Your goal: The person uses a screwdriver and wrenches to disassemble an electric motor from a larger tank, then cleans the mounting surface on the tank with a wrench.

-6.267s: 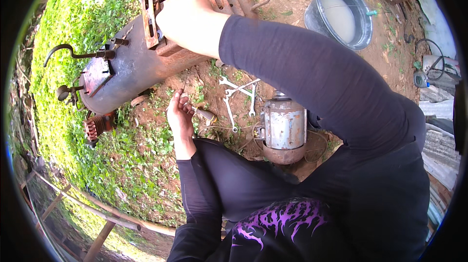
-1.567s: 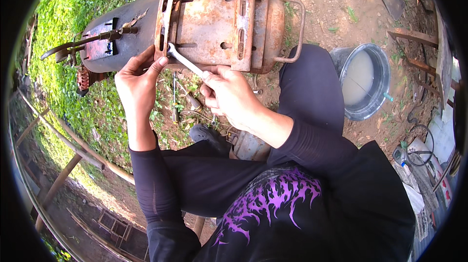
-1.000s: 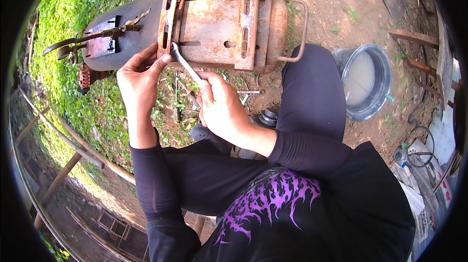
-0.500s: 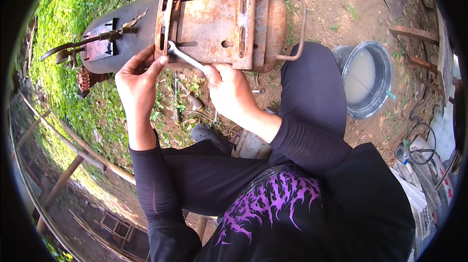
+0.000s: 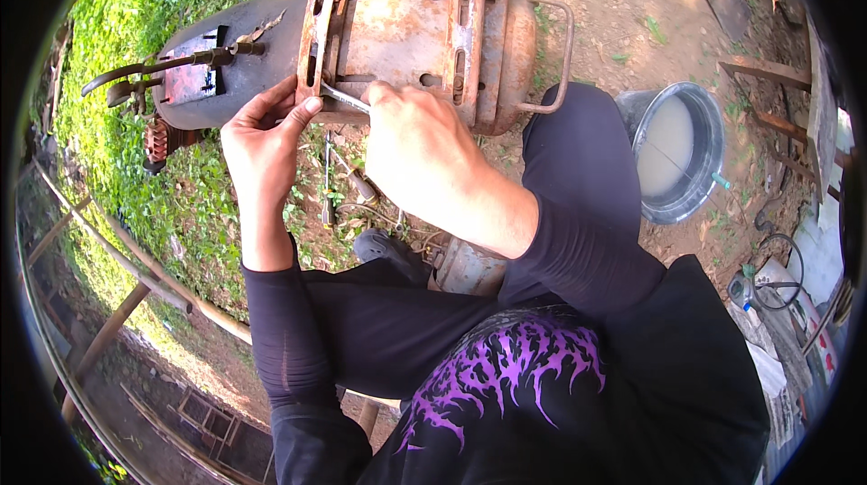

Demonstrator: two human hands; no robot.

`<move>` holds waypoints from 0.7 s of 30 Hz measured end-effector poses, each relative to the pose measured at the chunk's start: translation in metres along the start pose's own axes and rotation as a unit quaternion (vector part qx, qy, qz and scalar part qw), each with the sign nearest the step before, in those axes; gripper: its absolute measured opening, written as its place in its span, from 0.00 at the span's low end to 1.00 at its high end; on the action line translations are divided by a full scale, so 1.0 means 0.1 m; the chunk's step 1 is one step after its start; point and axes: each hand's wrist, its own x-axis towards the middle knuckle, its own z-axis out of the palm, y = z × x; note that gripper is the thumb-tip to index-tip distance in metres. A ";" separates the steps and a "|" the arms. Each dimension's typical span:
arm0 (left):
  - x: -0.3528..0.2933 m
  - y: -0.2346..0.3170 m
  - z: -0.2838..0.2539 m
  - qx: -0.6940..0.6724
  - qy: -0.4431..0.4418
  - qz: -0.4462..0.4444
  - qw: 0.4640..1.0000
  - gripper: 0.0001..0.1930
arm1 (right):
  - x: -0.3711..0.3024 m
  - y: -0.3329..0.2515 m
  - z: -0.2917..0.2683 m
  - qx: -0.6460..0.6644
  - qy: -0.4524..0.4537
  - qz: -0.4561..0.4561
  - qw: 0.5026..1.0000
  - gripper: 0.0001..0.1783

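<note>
A: Where is the wrench (image 5: 347, 99) to be found?

B: Left of the upper middle of the frame, slanted down to the right from the lower end of the slotted bar (image 5: 317, 29). The bar is set across the tank (image 5: 393, 24), which is laid along the top of the frame.

A: And how is it held?

B: The right hand (image 5: 429, 137) is closed around the shank, so most of the wrench is covered. By the left hand (image 5: 265, 137), thumb and fingers are drawn close together at the bar's lower end; whether anything is pinched between them cannot be told.

A: Is the wrench seated?

B: Its tip is shown small and nearly edge-on at the bar's right edge, so a proper seat can only be supposed; it should be checked by feel before force is put on.

A: How is the turn best made?

B: The shank should be held level with whatever is being turned and moved in short, even strokes; if it is jerked, a slip could be caused. The left fingertips should be tucked clear of the swing, as they are placed just beside the tip
</note>
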 end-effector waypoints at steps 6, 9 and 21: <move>0.00 0.02 0.00 0.014 -0.002 0.010 1.000 0.21 | -0.05 0.07 -0.03 0.085 -0.021 0.016 0.996 0.15; 0.01 0.04 -0.01 0.008 -0.007 -0.002 1.000 0.21 | -0.11 0.06 0.01 0.060 -0.042 0.028 0.997 0.19; 0.01 0.04 -0.01 0.023 -0.003 -0.001 1.000 0.21 | 0.06 0.00 -0.16 -0.057 -0.093 -0.087 0.990 0.12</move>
